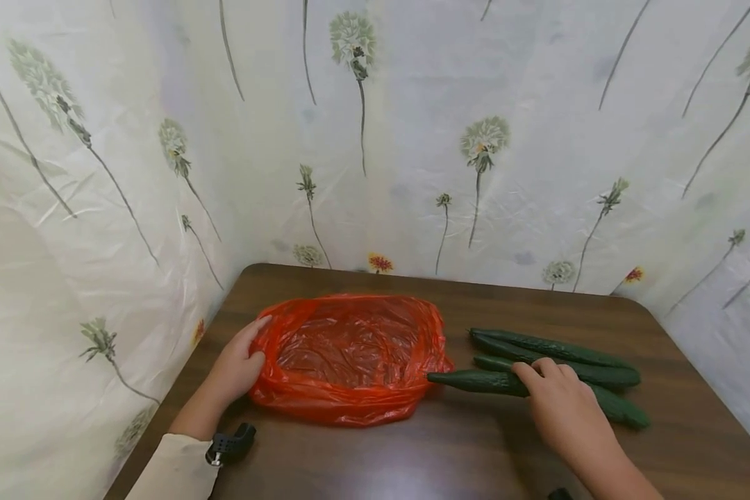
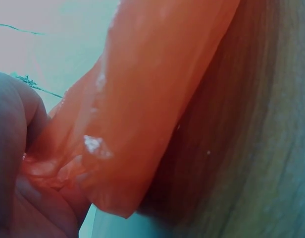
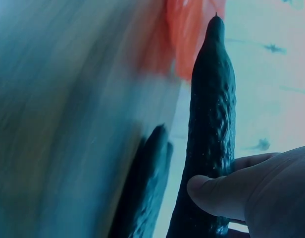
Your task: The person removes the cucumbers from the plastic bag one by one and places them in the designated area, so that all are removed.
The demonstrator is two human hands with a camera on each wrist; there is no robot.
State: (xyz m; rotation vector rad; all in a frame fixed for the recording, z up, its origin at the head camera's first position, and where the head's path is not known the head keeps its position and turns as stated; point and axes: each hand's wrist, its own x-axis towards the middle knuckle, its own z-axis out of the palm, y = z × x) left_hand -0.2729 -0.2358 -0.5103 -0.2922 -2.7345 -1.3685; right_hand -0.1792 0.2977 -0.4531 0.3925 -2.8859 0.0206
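A red plastic bag (image 1: pixel 344 406) lies on the table with its mouth spread wide. At the bag's left rim, my left hand (image 1: pixel 237 364) holds the plastic; the left wrist view shows the thin film (image 2: pixel 142 99) gathered between thumb and fingers. My right hand (image 1: pixel 562 403) grips a dark green cucumber (image 1: pixel 475 380), thumb on one side and fingers on the other. The cucumber's narrow tip points left, close to the bag's right rim. In the right wrist view this cucumber (image 3: pixel 212 109) looks raised off the table. Other cucumbers (image 1: pixel 556 345) lie side by side behind and under the right hand.
The brown wooden table (image 1: pixel 325 458) has rounded far corners. A pale curtain or sheet printed with dandelions (image 1: pixel 406 139) hangs behind it and along both sides. A black band (image 1: pixel 231 444) circles the left wrist.
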